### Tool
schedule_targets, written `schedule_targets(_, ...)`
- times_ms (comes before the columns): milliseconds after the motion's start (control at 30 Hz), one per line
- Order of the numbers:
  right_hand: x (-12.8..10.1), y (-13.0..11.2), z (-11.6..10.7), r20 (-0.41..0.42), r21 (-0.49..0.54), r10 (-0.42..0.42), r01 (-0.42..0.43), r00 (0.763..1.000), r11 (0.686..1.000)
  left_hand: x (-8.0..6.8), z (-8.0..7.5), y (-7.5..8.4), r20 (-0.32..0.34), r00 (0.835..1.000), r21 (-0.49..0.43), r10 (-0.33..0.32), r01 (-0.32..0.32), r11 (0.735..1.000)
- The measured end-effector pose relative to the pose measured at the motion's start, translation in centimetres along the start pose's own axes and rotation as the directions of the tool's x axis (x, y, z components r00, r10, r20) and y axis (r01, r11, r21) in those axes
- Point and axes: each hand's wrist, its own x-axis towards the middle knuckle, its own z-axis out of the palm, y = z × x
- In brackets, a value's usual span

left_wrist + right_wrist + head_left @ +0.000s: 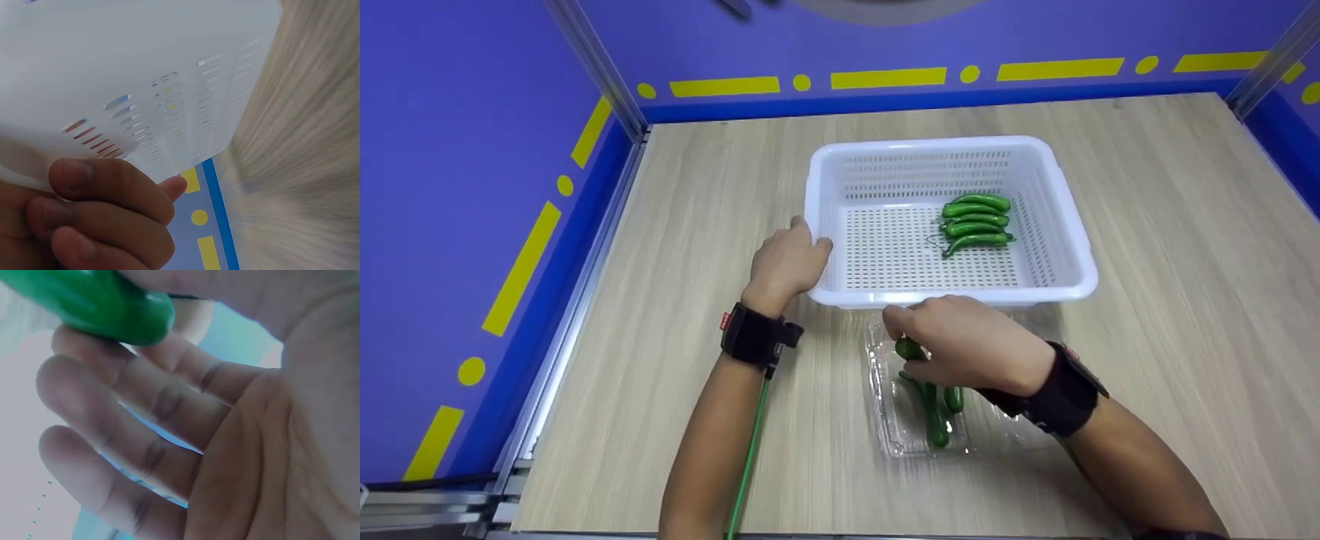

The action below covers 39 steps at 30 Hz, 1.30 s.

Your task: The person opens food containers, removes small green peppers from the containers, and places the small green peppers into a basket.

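Your left hand (785, 262) grips the near left corner of the white perforated plastic basket (1065, 225), which stands in the middle of the pale wood-grain worktop (1185, 247), a little toward its far edge. From the head view you see only the back of that hand against the rim. The left wrist view shows what that hides: your curled fingers (112, 197) are wrapped under the basket's slotted wall (169, 84), with the blue side panel and its yellow markings (199, 216) beyond.

Your right hand (967, 343) hovers just in front of the basket's near rim, over a clear plastic clamshell tray (896, 435) lying on the worktop toward the near edge. In the head view it pinches the end of a glossy green chilli pepper (909, 349) between thumb and forefinger. The right wrist view confirms the hold from below: the green pepper tip (107, 304) sits against the uppermost finger, while the other fingers (112, 410) lie loosely bent beneath it, touching nothing. That close view is blurred and shows nothing of the tray.

Only the head view shows you the rest of the peppers. A few more green chillies (937, 420) lie in the clear tray, partly under your right hand. Four green chillies (975, 223) lie side by side on the basket floor, toward its right wall and back half.

A green cable (750, 450) runs from your left wristband along the forearm toward the near edge.
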Motion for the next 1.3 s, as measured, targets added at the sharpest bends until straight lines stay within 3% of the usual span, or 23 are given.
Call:
schedule_targets(300,-0.5,0.3,-1.1,-0.015,0.04,-0.014,0.014,1.0,0.999,0.0,0.0,0.0,0.006,1.0,0.006,-0.003,0.003,1.0)
schedule_targets(567,-1.4,1.1,-2.9,-0.118,0.071,-0.029,0.038,0.993,0.997,0.1,0.0,0.0,0.005,1.0,0.008,0.002,-0.002,1.0)
schedule_targets(1100,-1.8,2.0,-4.0,-0.325,0.068,-0.048,0.074,0.944,0.995,-0.1,0.0,-0.1,-0.006,1.0,-0.012,-0.002,0.002,1.0)
schedule_targets(1300,-2.0,2.6,-4.5,-0.382,0.106,-0.015,0.059,0.924,0.993,-0.1,-0.1,-0.1,0.003,1.0,-0.002,0.009,-0.009,1.0)
